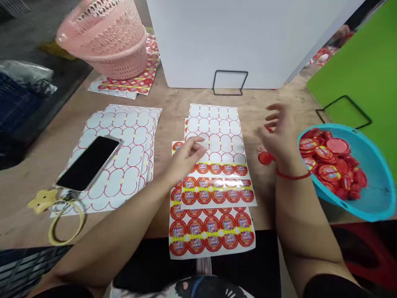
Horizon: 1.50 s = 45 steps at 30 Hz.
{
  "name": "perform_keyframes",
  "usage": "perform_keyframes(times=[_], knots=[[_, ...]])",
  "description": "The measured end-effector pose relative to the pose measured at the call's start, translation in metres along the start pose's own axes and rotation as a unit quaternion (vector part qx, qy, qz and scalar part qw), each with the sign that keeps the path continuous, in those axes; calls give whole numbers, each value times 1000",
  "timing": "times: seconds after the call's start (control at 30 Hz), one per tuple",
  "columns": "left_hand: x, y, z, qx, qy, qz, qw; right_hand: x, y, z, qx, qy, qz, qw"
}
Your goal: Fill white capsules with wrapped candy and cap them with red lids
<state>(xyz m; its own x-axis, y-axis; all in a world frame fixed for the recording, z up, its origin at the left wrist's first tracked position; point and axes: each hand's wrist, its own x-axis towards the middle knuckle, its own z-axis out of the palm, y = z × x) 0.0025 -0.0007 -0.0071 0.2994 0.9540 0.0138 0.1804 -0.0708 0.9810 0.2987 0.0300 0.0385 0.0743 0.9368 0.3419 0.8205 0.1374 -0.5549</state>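
1. At the center of the frame, a staggered stack of sticker sheets (212, 227) on the tabletop (173, 97): blank circles above, red printed rounds below, lower edge overhanging; probably squared to the body so as to keep the printed rows near.
2. Over the stack's left side, the left hand (186, 157) with fingers loosely curled, thumb and forefinger apart, nothing visibly pinched; perhaps laid there to steady the paper.
3. Right of center, the right hand (276, 132), raised and blurred, fingers loosely parted. Beside the thumb, a bit of red; cannot tell whether held or lying beyond.
4. Just below that hand, a red disc (265, 157) on the wood, likely kept within easy reach.
5. At the right of the frame, a blue basin (376, 159) with red rounds (330, 171) heaped inside, presumably stationed there to serve the nearer hand.
6. At the left, a phone (89, 163) on blank-circled sheets (132, 145), maybe doubling as a weight.
7. At the upper left, pink baskets (114, 62), nested, apparently to save room.
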Motion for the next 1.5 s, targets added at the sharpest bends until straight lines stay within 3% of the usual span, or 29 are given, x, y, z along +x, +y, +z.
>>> perform_keyframes(times=[0.03, 0.1, 0.17, 0.23, 0.43, 0.6, 0.83, 0.9, 0.97, 1.03, 1.1, 1.17, 1.23, 1.3, 1.33, 1.4, 1.5], knots=[[0, 0, 1, 25, -9, 1, 1000, -1, 1, -2, -101, -48, 20, 993], [-1, 0, 1, 68, -17, 3, 997, -5, 2, -5, -257, -154, 78, 951], [-1, 1, 1, 96, -22, 6, 995, -7, 3, -6, -318, -239, 141, 907], [-1, 2, 0, 113, -21, 9, 993, -7, 4, -4, -330, -281, 176, 884], [-1, 2, -1, 137, -27, 12, 990, -1, -7, 10, -352, -279, 156, 880], [0, 4, 0, 135, -25, 20, 990, -2, -20, 20, -349, -232, 134, 898], [-1, 4, 0, 110, -10, 18, 994, 6, -18, 17, -274, -133, 107, 947], [-2, 3, 1, 87, -1, 7, 996, 7, -24, 21, -159, -64, 88, 981], [-2, 3, 2, 39, 21, -3, 999, 3, -37, 30, 41, -22, 62, 997], [-3, 5, 3, -56, 45, -3, 997, -4, -58, 43, 248, -47, 32, 967], [-3, 10, 4, -198, 45, -7, 979, -11, -81, 55, 373, -110, -6, 921], [-2, 15, 3, -340, 31, -42, 939, -13, -100, 63, 384, -194, -88, 898], [1, 17, 0, -411, 44, -97, 905, -4, -108, 70, 338, -293, -187, 874], [5, 14, -4, -408, 82, -135, 899, 20, -104, 76, 257, -333, -182, 889], [7, 11, -5, -391, 101, -141, 904, 36, -97, 80, 211, -313, -133, 917], [10, 5, -5, -352, 124, -135, 918, 77, -78, 89, 112, -199, 8, 973], [6, -1, 2, -286, 132, -109, 943, 139, -45, 103, 32, -53, 126, 990]])
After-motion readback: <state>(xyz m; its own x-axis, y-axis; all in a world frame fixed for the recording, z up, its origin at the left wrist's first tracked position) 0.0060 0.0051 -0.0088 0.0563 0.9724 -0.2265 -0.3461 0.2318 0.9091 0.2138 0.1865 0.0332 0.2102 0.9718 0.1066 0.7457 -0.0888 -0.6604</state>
